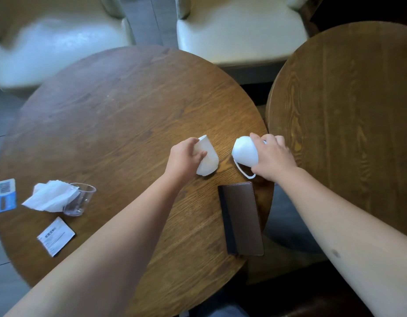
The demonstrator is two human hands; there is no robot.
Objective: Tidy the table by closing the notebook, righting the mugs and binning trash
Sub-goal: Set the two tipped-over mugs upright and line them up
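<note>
Two white mugs sit near the right side of the round wooden table (111, 115). My left hand (183, 160) grips the left mug (208, 156), which is tilted with its rim pointing up and away. My right hand (272, 156) holds the right mug (244, 152), tipped over with its handle toward me near the tabletop. A closed brown notebook (242, 219) lies just in front of the mugs. At the left lie a crumpled white tissue (50, 196) partly inside a clear plastic cup (81, 200) on its side, and a small white sachet (55, 236).
A blue and white card (4, 195) lies at the table's left edge. A second round wooden table (353, 110) stands close on the right. Two cream cushioned chairs (239, 30) stand behind the tables. No bin is in view.
</note>
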